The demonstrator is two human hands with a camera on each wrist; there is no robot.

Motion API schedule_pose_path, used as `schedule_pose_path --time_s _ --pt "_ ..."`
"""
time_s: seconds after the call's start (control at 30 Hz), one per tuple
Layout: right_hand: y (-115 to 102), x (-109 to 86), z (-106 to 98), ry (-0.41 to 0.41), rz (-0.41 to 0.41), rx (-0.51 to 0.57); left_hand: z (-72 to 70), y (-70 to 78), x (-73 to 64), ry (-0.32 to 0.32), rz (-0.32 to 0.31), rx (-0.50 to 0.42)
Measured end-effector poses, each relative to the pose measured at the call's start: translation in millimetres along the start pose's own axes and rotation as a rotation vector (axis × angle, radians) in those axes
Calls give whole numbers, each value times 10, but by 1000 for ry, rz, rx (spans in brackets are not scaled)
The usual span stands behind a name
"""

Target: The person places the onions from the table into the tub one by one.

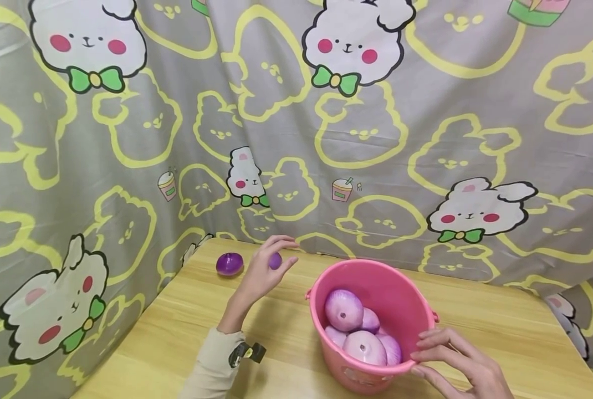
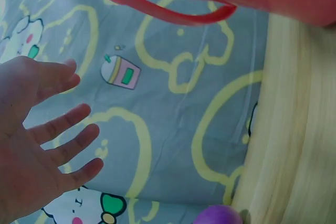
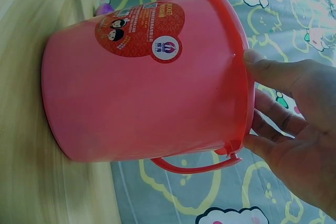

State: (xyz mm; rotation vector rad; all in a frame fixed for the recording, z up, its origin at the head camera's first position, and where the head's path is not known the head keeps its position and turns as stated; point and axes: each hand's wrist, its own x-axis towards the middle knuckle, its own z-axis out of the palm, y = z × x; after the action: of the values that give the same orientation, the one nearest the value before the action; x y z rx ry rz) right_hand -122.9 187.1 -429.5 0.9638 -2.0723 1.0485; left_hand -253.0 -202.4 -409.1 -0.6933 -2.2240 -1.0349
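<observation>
A pink bucket [image 1: 326,343] stands on the table with several pale purple onions [image 1: 365,347] inside. My right hand [image 1: 463,363] holds its rim at the near right; in the right wrist view the thumb [image 3: 273,72] lies on the outer side. My left hand [image 1: 264,271] is over the table left of the bucket, fingers spread and palm bare in the left wrist view. Behind it, in the gap between thumb and fingers, shows a dark purple onion [image 1: 275,260]. Another dark purple onion [image 1: 229,264] lies farther left.
The wooden table [image 1: 152,343] meets a patterned grey curtain [image 1: 296,138] at its back and left edges. A red handle [image 3: 194,170] hangs down the bucket's side. A black strap device [image 1: 246,353] is on the left wrist, over a light sleeve [image 1: 209,363].
</observation>
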Motion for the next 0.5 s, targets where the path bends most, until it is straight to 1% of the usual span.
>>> schedule_pose_path --time_s 0.1,0.23,0.37,0.5 --pt "-11 9 1 -3 10 -11 4 -35 17 -3 4 22" --pt "-29 17 -6 -6 24 -29 15 -83 38 -23 -1 55" --pt "-55 15 -7 -14 62 -38 17 -169 47 -35 -22 72" --pt "-48 9 1 -4 55 -33 -5 -236 69 -48 -47 86"
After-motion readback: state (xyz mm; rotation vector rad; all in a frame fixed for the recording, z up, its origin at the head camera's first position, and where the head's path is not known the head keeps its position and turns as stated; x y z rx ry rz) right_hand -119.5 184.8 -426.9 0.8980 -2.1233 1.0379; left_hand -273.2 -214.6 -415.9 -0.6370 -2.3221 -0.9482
